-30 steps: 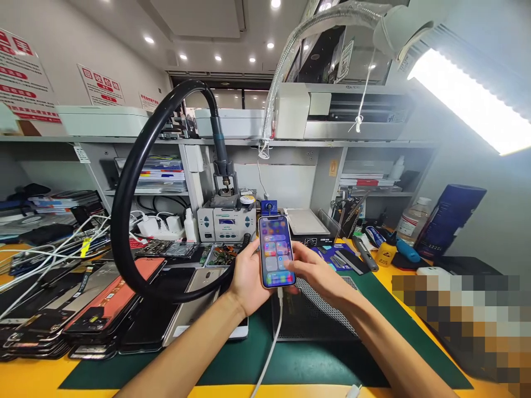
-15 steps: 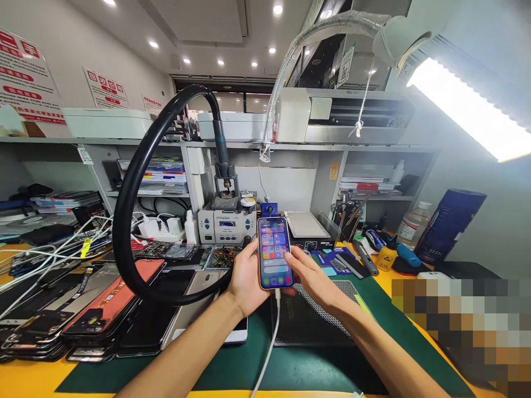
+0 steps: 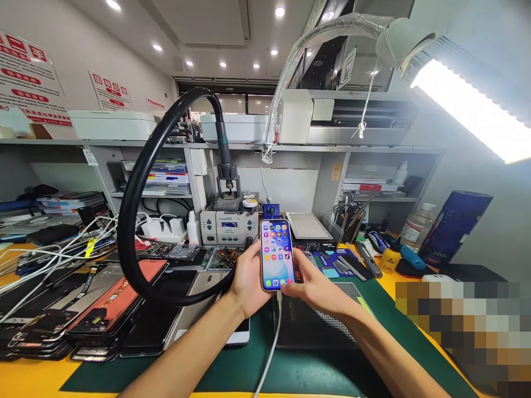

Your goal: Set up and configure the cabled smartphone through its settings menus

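Head view, phone (image 3: 277, 258) lengthwise, top away, left hand (image 3: 248, 281) gripping, right hand (image 3: 312, 281) grip unclear

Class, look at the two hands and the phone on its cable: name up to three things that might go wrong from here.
1. The white cable runs from the phone's bottom end down between the forearms; an arm might snag it and tug the phone.
2. The right hand's thumb is at the screen's bottom icons, so a stray tap could open something unwanted.
3. The black hose loops close to the left hand, which could knock it.
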`<state>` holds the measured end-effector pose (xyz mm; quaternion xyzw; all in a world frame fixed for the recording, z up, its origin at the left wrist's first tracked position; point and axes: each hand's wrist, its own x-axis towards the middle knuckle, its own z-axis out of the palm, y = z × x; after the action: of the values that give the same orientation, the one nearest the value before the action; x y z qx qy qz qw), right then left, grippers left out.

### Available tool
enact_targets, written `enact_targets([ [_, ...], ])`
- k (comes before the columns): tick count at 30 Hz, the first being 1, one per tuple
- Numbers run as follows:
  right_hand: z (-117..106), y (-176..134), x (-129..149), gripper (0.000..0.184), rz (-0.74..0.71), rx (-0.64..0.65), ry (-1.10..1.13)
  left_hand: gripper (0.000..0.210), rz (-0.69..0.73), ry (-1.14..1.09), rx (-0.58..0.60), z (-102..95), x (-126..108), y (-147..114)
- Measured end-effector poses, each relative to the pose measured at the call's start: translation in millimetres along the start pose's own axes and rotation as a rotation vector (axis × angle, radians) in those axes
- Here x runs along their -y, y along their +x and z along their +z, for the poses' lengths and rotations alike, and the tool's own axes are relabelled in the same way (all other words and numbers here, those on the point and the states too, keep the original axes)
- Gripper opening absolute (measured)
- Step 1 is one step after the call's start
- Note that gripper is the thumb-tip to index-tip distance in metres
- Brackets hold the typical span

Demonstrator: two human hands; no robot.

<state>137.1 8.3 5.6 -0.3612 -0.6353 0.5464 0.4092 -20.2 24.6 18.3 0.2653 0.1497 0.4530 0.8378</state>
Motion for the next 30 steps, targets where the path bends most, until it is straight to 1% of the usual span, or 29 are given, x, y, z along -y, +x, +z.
enact_targets([
  [3, 1, 2, -6, 0.044, 0.03, -0.066, 0.021, 0.056, -0.017, -0.002, 0.049, -5.0, 1, 0],
  [5, 2, 2, -7, 0.042, 0.042, -0.114, -0.005, 0.056, -0.023, 0.009, 0.063, -5.9, 2, 0],
  [7, 3, 1, -5, 0.045, 0.064, -0.147, -0.032, 0.054, -0.015, 0.023, 0.047, -4.3, 3, 0],
  [10, 6, 0, -1, 0.045, 0.082, -0.171, -0.067, 0.053, 0.002, 0.031, -0.013, -0.2, 4, -2],
  [13, 8, 1, -2, 0.041, 0.017, -0.196, -0.116, 0.054, -0.025, 0.039, -0.059, 1.1, 4, -4],
  [16, 8, 3, -8, 0.04, -0.052, -0.233, -0.133, 0.054, -0.037, 0.044, -0.08, -0.1, 4, -4],
  [18, 7, 5, -11, 0.04, -0.071, -0.251, -0.133, 0.054, -0.032, 0.034, -0.086, -0.5, 4, -4],
  [21, 7, 4, -11, 0.039, -0.061, -0.256, -0.139, 0.053, -0.024, 0.016, -0.072, 0.0, 5, -3],
  [23, 6, 4, -8, 0.039, -0.023, -0.246, -0.137, 0.053, -0.013, 0.013, -0.056, 0.0, 5, -2],
  [25, 3, 3, -6, 0.033, -0.003, -0.231, -0.123, 0.053, -0.016, 0.017, -0.022, -1.0, 4, -2],
  [28, -4, 3, -3, 0.02, -0.104, -0.2, -0.101, 0.055, -0.049, 0.03, 0.05, -3.4, 3, -2],
  [30, -8, 3, -3, 0.013, -0.157, -0.188, -0.105, 0.056, -0.062, 0.037, 0.069, -4.5, 3, -2],
])
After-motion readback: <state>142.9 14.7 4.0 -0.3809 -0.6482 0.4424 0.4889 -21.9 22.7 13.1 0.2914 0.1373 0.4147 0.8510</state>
